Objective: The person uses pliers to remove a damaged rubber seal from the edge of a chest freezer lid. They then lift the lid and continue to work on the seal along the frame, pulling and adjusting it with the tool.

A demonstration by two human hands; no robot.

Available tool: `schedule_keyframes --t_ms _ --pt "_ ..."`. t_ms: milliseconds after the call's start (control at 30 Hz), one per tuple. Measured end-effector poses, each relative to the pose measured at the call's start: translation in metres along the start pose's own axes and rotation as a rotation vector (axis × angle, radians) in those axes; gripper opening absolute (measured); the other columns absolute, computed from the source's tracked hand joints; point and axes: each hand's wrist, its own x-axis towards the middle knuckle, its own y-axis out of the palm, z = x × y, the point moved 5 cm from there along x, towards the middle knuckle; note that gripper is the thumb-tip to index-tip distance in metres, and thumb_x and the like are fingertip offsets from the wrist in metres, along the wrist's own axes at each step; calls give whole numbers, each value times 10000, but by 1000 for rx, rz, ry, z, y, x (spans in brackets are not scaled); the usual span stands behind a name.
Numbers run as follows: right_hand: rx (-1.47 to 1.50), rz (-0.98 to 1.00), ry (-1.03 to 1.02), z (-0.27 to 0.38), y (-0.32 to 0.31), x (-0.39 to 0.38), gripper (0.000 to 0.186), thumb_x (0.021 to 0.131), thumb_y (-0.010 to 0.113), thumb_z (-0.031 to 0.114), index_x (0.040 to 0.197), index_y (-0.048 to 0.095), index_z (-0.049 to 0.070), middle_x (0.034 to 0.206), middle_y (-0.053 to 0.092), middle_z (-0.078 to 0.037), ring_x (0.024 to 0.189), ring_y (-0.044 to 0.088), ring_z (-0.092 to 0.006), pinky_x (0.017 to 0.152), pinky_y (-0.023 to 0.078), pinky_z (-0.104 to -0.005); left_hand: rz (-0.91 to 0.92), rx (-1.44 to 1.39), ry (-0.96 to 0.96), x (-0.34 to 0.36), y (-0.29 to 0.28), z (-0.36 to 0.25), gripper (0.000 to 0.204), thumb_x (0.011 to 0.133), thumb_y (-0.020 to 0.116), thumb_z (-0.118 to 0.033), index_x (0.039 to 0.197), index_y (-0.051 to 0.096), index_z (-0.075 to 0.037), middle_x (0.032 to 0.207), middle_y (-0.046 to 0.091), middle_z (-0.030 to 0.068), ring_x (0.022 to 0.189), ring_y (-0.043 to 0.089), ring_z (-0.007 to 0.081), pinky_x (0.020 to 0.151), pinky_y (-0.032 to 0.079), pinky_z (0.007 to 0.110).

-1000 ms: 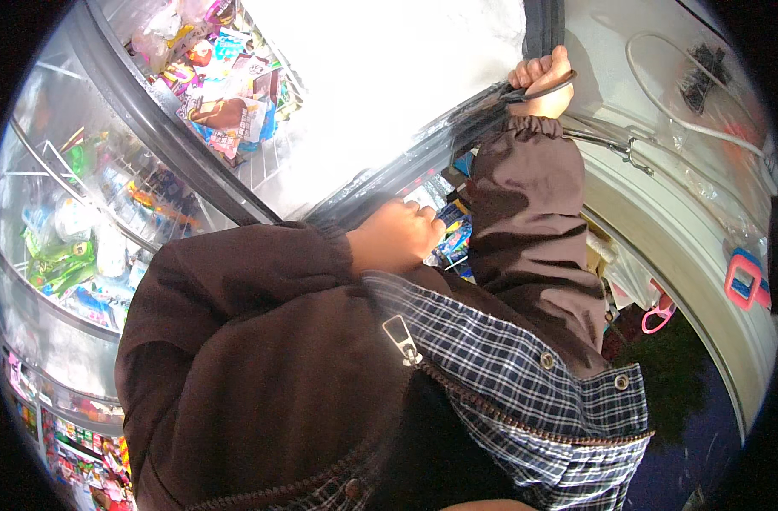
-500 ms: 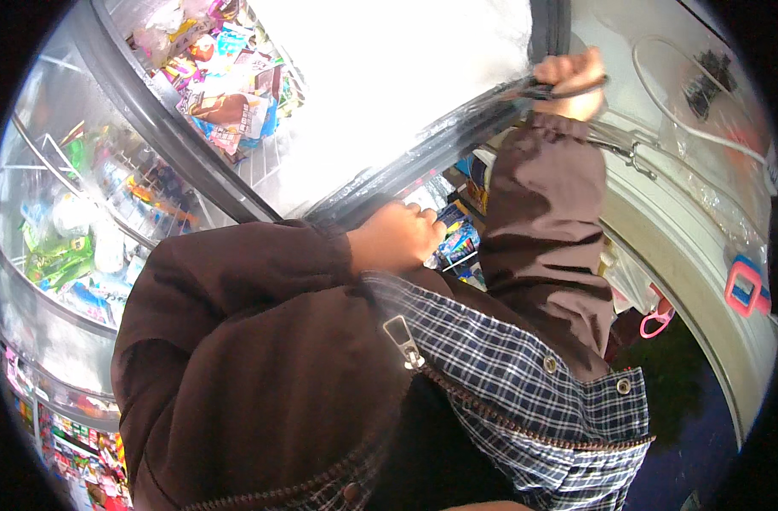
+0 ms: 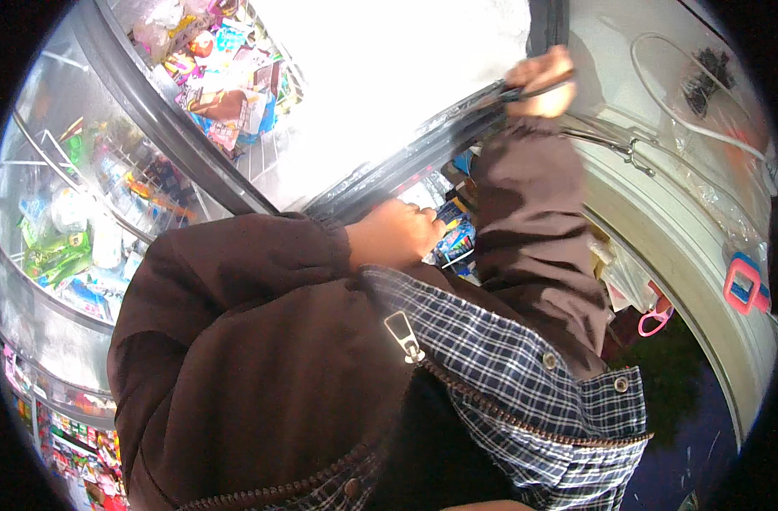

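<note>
A chest freezer's glass lid has a thick black frame [image 3: 406, 162], wet or frosty along its near side. At the frame's right corner my right hand [image 3: 542, 85] is closed around a slim dark tool [image 3: 495, 95], whose kind I cannot make out. The tool's far end lies along the frame. My left hand [image 3: 397, 230] is curled closed beside the frame's near edge, and whatever its fingers hold, if anything, is hidden. Left of the frame, colourful wrapped packets [image 3: 231, 106] fill a wire basket inside the freezer.
Bagged goods [image 3: 61, 251] show through the curved glass at left. More packets [image 3: 457, 234] lie between my arms. At right are a white ledge with a bent metal rod [image 3: 610, 138], a white cable [image 3: 704, 128], a pink-and-blue frame-shaped item [image 3: 742, 283] and a pink loop [image 3: 655, 322].
My right hand has moved left along the frame with the dark tool, and its forearm has shifted left too. The left hand stays almost where it was.
</note>
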Motion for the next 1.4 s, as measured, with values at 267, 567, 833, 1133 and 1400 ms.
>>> schedule_keyframes --t_ms 267,567,833,1133,1400 --pt "120 172 -234 45 4 -1 401 874 476 271 554 265 153 482 216 41 413 195 -112 432 258 -301 -21 -59 -24 0 0 4 117 726 540 -114 824 523 -53 733 536 69 643 595 225 550 468 327" --pt "108 136 -136 17 -6 17 396 870 486 267 561 265 152 472 194 27 395 231 -134 401 256 -308 6 -42 -33 1 1 5 145 728 547 -118 854 530 -48 753 540 80 665 605 232 548 474 338" --pt "186 137 142 -15 0 -2 367 875 497 262 586 292 166 497 237 39 395 214 -114 391 222 -311 6 -39 -17 2 1 6 140 731 538 -120 855 530 -55 744 536 81 646 603 230 533 471 328" --pt "184 55 51 5 -10 4 380 857 492 231 569 253 161 477 228 20 407 197 -129 398 214 -329 69 -107 -49 4 1 8 140 738 545 -115 819 547 0 762 578 143 684 627 285 585 498 386" --pt "87 100 -436 59 -19 26 402 896 439 293 562 290 126 478 261 -5 441 286 -149 450 284 -346 15 -142 -48 5 3 10 129 735 551 -123 795 544 -9 745 572 139 677 618 289 570 490 393"
